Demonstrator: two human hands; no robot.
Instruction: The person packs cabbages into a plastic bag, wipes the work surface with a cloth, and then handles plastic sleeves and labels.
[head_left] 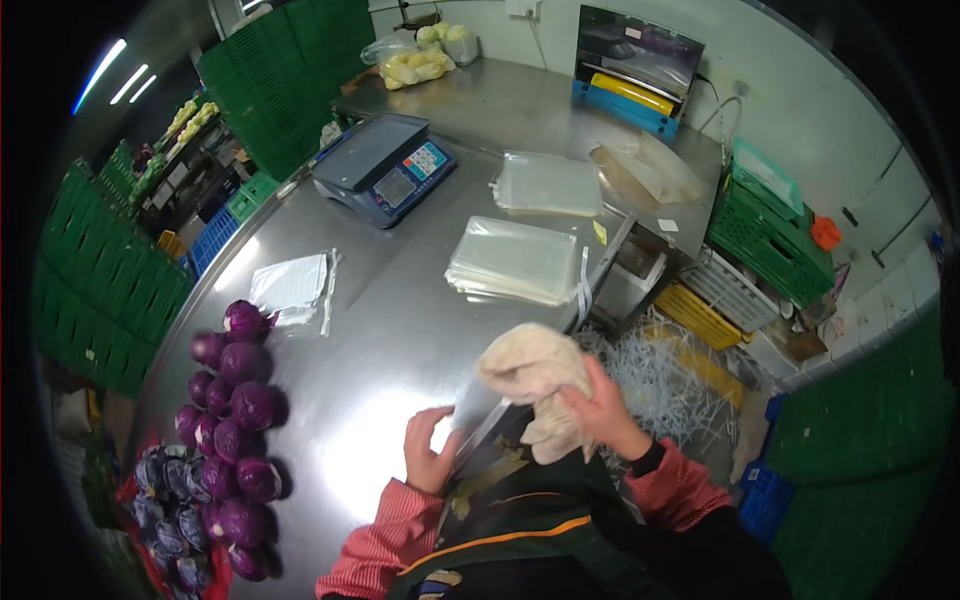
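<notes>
My right hand [608, 408] grips a crumpled cream cloth [532, 364], which hangs over the near edge of the steel table [400, 290]. Fingers apart and slightly curled, my left hand [430, 450] is empty at the table's front edge. Purple cabbages [240, 405] lie in a long cluster at the left of the table, with darker, duller cabbages [170, 510] in red netting beside them. Beyond the cloth sits a stack of clear plastic bags [515, 260], and a second bag stack [547, 183] lies behind it.
A digital scale [385, 170] stands toward the back. White sheets [290, 285] lie near the cabbages. A wrapping machine [637, 70] is at the back right. Green crates [770, 240] stand at the right, above shredded material [650, 375] on the floor.
</notes>
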